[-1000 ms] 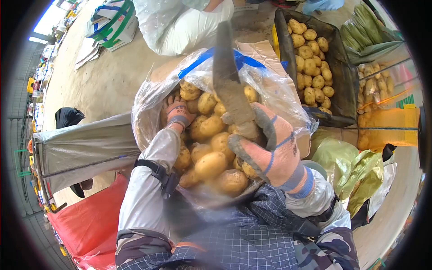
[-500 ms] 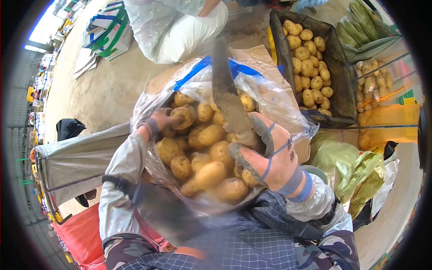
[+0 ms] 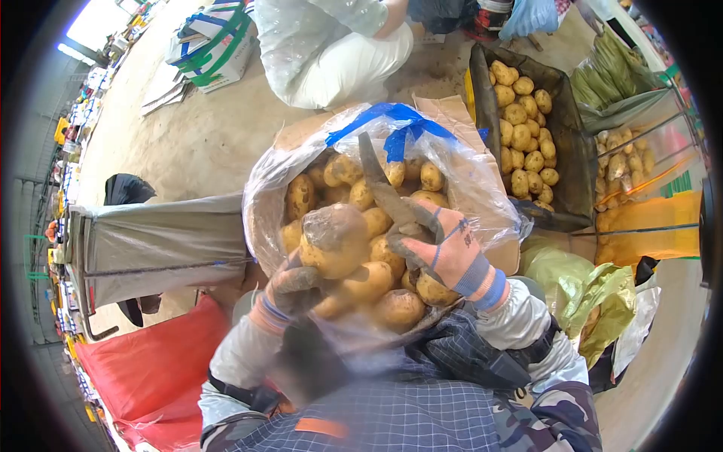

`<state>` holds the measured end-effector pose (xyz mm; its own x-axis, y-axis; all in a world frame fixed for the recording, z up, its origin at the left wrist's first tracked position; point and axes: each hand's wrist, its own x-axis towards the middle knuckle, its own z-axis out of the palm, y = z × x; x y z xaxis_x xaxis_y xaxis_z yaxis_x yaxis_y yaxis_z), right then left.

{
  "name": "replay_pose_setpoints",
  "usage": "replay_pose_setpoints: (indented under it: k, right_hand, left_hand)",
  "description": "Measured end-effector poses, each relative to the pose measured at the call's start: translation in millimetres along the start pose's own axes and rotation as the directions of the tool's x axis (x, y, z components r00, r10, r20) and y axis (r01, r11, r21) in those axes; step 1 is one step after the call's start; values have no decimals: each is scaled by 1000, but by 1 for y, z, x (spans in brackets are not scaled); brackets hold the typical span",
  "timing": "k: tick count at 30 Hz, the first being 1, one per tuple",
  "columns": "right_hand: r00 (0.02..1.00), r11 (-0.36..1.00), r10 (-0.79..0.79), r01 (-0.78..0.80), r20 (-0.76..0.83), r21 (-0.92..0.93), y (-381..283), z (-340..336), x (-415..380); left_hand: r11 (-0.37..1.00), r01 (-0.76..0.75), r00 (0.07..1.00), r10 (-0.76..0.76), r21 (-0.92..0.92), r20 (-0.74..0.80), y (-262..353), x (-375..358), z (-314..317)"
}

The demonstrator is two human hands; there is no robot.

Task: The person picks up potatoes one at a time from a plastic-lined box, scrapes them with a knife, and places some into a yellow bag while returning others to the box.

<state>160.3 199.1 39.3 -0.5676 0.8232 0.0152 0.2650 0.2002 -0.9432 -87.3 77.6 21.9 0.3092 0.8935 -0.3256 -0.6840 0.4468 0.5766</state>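
Note:
My left hand [image 3: 288, 295], in a grey-and-pink work glove, grips a large potato [image 3: 331, 252] at its lower left side, above the other potatoes. A dark or glossy patch shows on that potato's top. My right hand [image 3: 444, 245], also gloved, is closed round a knife [image 3: 382, 184]. Its dirt-covered blade points up and away, just right of the held potato and apart from it. Below both hands is a clear plastic bag [image 3: 263, 184] with blue tape along its far rim, full of potatoes [image 3: 399, 310]. The knife's handle is hidden in my right hand.
A dark crate [image 3: 568, 139] with potatoes stands at the far right. Cardboard [image 3: 452, 117] lies behind the bag. Another person in white trousers [image 3: 350, 71] is just beyond. A grey-covered stand [image 3: 166, 241] and red cover [image 3: 162, 361] are left; green plastic [image 3: 595, 282] lies right.
My left hand has come back toward me with a potato from the bag's far left. The knife has tilted, its tip now lower and farther from the camera.

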Motion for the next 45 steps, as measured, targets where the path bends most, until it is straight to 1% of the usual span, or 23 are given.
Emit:
replay_pose_setpoints:
  k: [1,3,4,5,8,11,14,17,19,22,24,26,29,30,31,33,34,35,39,41,43,44,45]
  right_hand:
    - [999,998,4,-6,32,66,7,5,0]
    - [996,988,31,-43,84,149,9,14,-5]
    - [993,984,52,-68,103,163,6,19,-8]
    - [990,980,71,-92,120,175,3,22,-11]
    - [978,997,34,-47,204,58,-14,23,-14]
    - [994,999,-23,20,105,31,-5,37,-24]
    - [987,939,-158,148,-6,-311,-5,35,-29]
    - [957,863,-208,276,201,-422,-3,31,-31]
    - [941,740,-191,326,280,-588,2,36,-36]
    - [926,593,-181,371,330,-715,1,42,-35]
    - [931,562,-140,355,337,-747,1,48,-33]
    - [941,568,-51,304,336,-765,4,53,-32]
    - [946,568,-71,299,316,-767,3,60,-27]
    - [946,548,-33,287,323,-786,2,62,-25]
    - [944,529,6,276,329,-802,1,64,-22]
    - [942,515,37,268,333,-815,5,69,-15]
    - [942,519,28,272,335,-810,12,73,-11]
    - [942,524,18,276,335,-806,16,77,-8]
    - [931,496,126,240,343,-834,18,90,4]
    - [922,525,122,254,367,-812,22,90,8]
    - [913,419,171,272,370,-866,51,88,20]
    - [913,365,194,273,359,-890,65,88,24]
    - [922,439,216,202,321,-876,58,84,23]
  left_hand:
    - [996,-27,1000,27,-82,-2,-8,-3,6]
    - [894,-125,992,106,-431,-68,-22,-9,23]
    - [873,-83,996,63,-480,-59,-28,-12,21]
    - [894,-117,993,96,-432,-70,-35,-15,18]
    - [932,-197,980,185,-303,-66,-57,-20,8]
    - [930,-232,970,198,-286,-144,-65,-27,13]
    - [955,-221,967,188,-200,-171,-61,-27,3]
    - [960,-253,941,216,-118,-261,-60,-26,6]
    - [958,-253,901,284,133,-329,-64,-27,2]
    - [913,-199,869,333,356,-367,-80,-18,-24]
    - [948,-197,863,288,250,-414,-86,-18,-32]
    - [970,-232,867,171,-75,-469,-68,-17,-1]
    - [963,-235,876,149,-136,-458,-63,-16,-3]
    - [978,-160,865,205,136,-459,-65,-17,-16]
    - [915,-70,857,258,397,-445,-66,-19,-32]
    - [922,-61,853,248,383,-459,-67,-20,-38]
    - [983,-149,856,182,107,-484,-64,-19,-31]
    - [957,-228,865,116,-177,-489,-60,-18,-24]
    - [951,-245,835,108,-188,-540,-66,-15,-34]
    - [973,-192,795,79,-125,-601,-68,-14,-37]
    - [976,-198,799,216,94,-561,-71,-15,-27]
    - [975,-194,810,220,105,-544,-67,-13,-24]
    - [975,-191,820,224,117,-527,-63,-11,-22]
